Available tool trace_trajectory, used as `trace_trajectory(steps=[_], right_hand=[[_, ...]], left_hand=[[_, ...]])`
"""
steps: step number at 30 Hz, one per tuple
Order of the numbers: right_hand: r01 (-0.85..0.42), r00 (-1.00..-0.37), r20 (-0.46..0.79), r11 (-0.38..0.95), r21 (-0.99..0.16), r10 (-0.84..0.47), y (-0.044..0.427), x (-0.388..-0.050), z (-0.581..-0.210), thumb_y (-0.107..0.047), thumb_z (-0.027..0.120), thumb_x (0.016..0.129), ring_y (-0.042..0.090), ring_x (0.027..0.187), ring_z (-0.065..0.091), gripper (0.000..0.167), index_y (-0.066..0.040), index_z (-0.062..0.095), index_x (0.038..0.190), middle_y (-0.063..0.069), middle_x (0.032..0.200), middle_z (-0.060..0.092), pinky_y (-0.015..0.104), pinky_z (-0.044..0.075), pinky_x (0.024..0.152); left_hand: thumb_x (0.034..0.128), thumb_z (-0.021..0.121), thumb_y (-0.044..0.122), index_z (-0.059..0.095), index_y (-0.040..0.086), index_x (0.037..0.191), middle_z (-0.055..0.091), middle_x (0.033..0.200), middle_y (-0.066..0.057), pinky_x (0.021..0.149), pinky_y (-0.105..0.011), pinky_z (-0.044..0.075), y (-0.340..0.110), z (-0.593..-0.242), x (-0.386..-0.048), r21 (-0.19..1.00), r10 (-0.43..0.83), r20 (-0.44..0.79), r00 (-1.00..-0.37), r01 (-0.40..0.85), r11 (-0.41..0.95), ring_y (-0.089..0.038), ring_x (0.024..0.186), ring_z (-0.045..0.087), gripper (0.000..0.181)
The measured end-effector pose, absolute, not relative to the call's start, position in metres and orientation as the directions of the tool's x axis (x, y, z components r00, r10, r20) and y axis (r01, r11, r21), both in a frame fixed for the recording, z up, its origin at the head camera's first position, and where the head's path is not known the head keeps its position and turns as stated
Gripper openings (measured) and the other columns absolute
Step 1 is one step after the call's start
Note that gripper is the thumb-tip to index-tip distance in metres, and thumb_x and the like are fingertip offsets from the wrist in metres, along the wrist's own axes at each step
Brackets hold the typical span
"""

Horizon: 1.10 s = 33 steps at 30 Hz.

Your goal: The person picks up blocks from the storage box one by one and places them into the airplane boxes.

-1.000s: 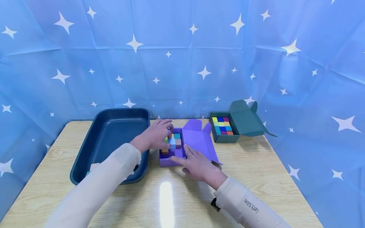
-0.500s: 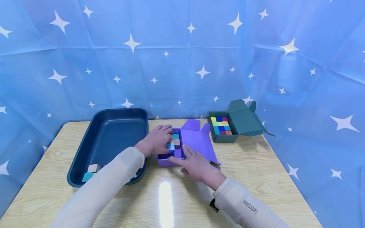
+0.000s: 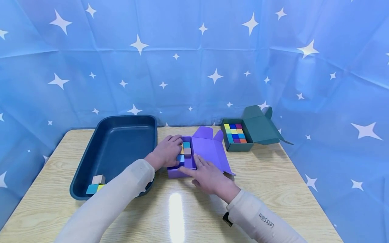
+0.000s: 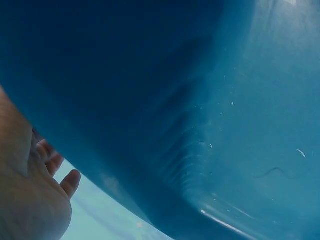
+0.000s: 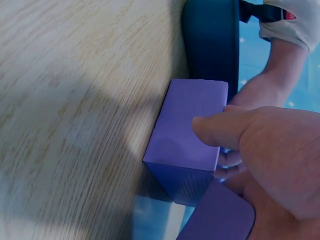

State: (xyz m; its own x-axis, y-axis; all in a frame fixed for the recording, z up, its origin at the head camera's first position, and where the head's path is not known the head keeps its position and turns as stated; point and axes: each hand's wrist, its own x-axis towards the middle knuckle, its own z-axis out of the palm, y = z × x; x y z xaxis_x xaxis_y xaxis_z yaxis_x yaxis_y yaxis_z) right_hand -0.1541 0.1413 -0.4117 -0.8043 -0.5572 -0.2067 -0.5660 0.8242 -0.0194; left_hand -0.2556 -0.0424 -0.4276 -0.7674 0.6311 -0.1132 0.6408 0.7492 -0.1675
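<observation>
In the head view my left hand reaches into the left part of a purple cardboard box, thumb and index finger around a light blue block; the other fingertips are hidden. A teal block and a brown block sit beside it in the box. My right hand rests on the near right corner with straight fingers. Its thumb presses the outer near wall, and its fingers lie along the lid fold. In the left wrist view the left hand shows only partly.
A dark blue tray stands at left, with a beige block, a teal block and a yellow block. The purple lid lies folded out rightward. A green box at the back right holds several coloured blocks.
My left hand has shifted slightly toward the box's near side, and the light blue block has moved nearer with it. My right hand stays at the corner.
</observation>
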Motion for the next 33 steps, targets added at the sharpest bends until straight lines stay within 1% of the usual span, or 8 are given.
trace_trajectory(steps=[6,9,11,15,17,22,28,33], right_hand=[[-0.565,-0.804,-0.213,0.825,-0.018,-0.555,0.141,-0.154,-0.412,-0.033,0.059,0.097,0.041,0.146,0.029,0.063,-0.048,0.028,0.149,0.026,0.158,0.025,0.056,0.040,0.111],[-0.562,-0.805,-0.215,0.827,-0.022,-0.553,0.141,-0.154,-0.411,-0.033,0.059,0.097,0.041,0.146,0.028,0.063,-0.048,0.028,0.149,0.026,0.159,0.024,0.056,0.039,0.111],[-0.561,-0.805,-0.218,0.827,-0.025,-0.552,0.141,-0.154,-0.411,-0.033,0.059,0.097,0.041,0.146,0.028,0.063,-0.047,0.029,0.149,0.025,0.159,0.024,0.056,0.040,0.111],[-0.553,-0.807,-0.224,0.832,-0.034,-0.546,0.141,-0.154,-0.411,-0.033,0.059,0.097,0.041,0.146,0.028,0.062,-0.047,0.029,0.149,0.025,0.159,0.024,0.057,0.039,0.111],[-0.547,-0.810,-0.228,0.836,-0.040,-0.540,0.141,-0.154,-0.411,-0.033,0.059,0.097,0.041,0.146,0.028,0.062,-0.047,0.029,0.149,0.025,0.159,0.024,0.056,0.039,0.112],[-0.532,-0.816,-0.235,0.845,-0.053,-0.529,0.141,-0.153,-0.412,-0.033,0.058,0.097,0.040,0.147,0.028,0.062,-0.048,0.029,0.149,0.024,0.160,0.022,0.056,0.037,0.113],[-0.528,-0.816,-0.234,0.846,-0.071,-0.528,0.141,-0.153,-0.412,-0.032,0.058,0.098,0.040,0.147,0.026,0.062,-0.048,0.029,0.149,0.024,0.160,0.020,0.056,0.036,0.114],[-0.527,-0.814,-0.233,0.845,-0.090,-0.532,0.142,-0.153,-0.412,-0.031,0.058,0.098,0.041,0.147,0.025,0.062,-0.048,0.028,0.149,0.024,0.161,0.019,0.057,0.035,0.114]], left_hand=[[0.0837,0.069,0.050,0.066,0.012,0.125,0.048,0.148,-0.004,0.122,-0.048,0.024,-0.043,-0.428,-0.256,-0.187,0.606,-0.105,-0.788,0.615,0.766,-0.025,0.149,0.025,0.056],[0.0843,0.069,0.050,0.066,0.013,0.124,0.048,0.148,-0.005,0.122,-0.048,0.024,-0.044,-0.427,-0.256,-0.186,0.611,-0.101,-0.785,0.618,0.764,-0.026,0.149,0.025,0.055],[0.0851,0.068,0.050,0.068,0.014,0.119,0.049,0.147,-0.005,0.123,-0.048,0.024,-0.047,-0.425,-0.256,-0.167,0.616,-0.094,-0.782,0.623,0.764,-0.026,0.149,0.024,0.049],[0.0849,0.070,0.048,0.071,0.017,0.103,0.052,0.142,-0.005,0.122,-0.049,0.023,-0.059,-0.414,-0.257,-0.096,0.631,-0.041,-0.775,0.631,0.770,-0.028,0.149,0.025,0.035],[0.0839,0.072,0.045,0.071,0.017,0.097,0.054,0.139,-0.006,0.122,-0.050,0.025,-0.069,-0.405,-0.257,-0.064,0.634,0.009,-0.773,0.633,0.772,-0.029,0.148,0.028,0.031],[0.0826,0.075,0.037,0.072,0.017,0.094,0.056,0.135,-0.009,0.120,-0.053,0.027,-0.105,-0.384,-0.251,0.000,0.616,0.105,-0.781,0.619,0.785,-0.032,0.146,0.029,0.024],[0.0821,0.077,0.038,0.072,0.020,0.094,0.054,0.138,-0.010,0.118,-0.058,0.025,-0.156,-0.380,-0.240,0.042,0.566,0.111,-0.817,0.573,0.819,-0.034,0.147,0.025,0.022],[0.0809,0.078,0.033,0.074,0.018,0.094,0.055,0.137,-0.013,0.116,-0.063,0.025,-0.194,-0.385,-0.231,0.063,0.532,0.111,-0.840,0.540,0.839,-0.037,0.145,0.026,0.020]])
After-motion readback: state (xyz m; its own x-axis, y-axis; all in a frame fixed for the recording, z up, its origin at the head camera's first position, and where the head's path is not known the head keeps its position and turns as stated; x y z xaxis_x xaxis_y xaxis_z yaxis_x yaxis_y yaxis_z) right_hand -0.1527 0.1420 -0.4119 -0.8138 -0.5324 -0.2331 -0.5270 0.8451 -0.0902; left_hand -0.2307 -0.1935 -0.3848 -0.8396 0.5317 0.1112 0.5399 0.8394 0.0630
